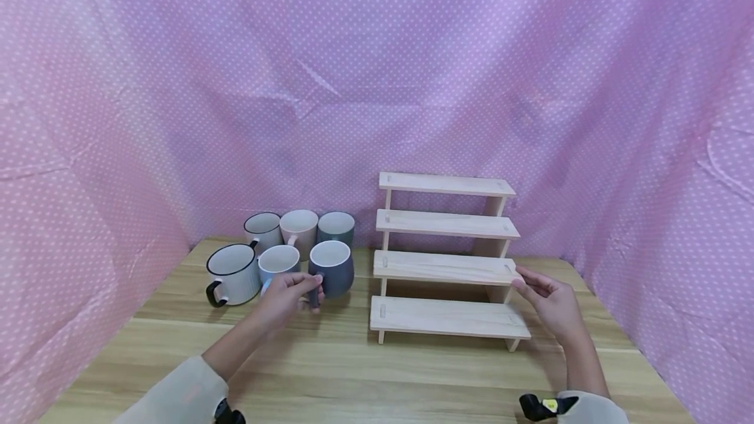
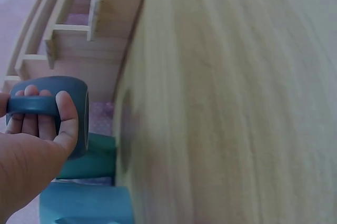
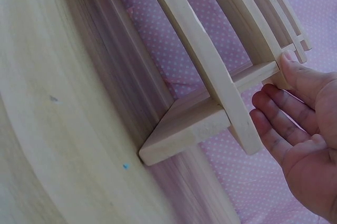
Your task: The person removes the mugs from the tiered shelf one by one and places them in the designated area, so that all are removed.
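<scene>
Now my left hand grips the dark grey mug by its handle, my right hand rests open against the wooden step shelf, and I think lifting comes next.

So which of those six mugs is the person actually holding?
The dark grey-blue mug, front row, nearest the wooden shelf. The left hand grips its handle; the others stand untouched.
</scene>
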The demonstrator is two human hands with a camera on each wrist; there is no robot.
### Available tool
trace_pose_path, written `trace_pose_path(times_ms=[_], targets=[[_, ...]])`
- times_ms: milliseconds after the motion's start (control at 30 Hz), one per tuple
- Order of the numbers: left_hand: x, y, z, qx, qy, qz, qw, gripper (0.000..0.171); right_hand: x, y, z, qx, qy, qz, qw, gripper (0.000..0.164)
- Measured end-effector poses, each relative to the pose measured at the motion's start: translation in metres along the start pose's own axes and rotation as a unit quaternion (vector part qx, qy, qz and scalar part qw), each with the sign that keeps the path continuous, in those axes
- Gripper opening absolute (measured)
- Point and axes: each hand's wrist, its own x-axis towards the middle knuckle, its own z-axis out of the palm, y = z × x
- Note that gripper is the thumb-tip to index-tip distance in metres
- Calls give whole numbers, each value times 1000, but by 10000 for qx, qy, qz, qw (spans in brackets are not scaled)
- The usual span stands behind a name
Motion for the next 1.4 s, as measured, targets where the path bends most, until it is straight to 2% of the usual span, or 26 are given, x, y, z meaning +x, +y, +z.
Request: trace_pose_path(times_ms=[233,567,900,1133,1400], targets=[[2,-13,1,386,325,-210,9985,28,-2,1,0,55,38,45,10000,49],[2,-18,3,245,644,-314,9971,24,-1,2,0,-14,68,35,10000,48],[6,-27,1,285,763,-632,9947,22,-1,-2,2,-26,100,14,9999,48],[9,-31,2,156,750,-599,9953,21,-1,-4,1,-13,108,-46,9999,47],[10,-31,4,83,673,-703,9952,21,1,-5,0,-57,70,57,9999,49]])
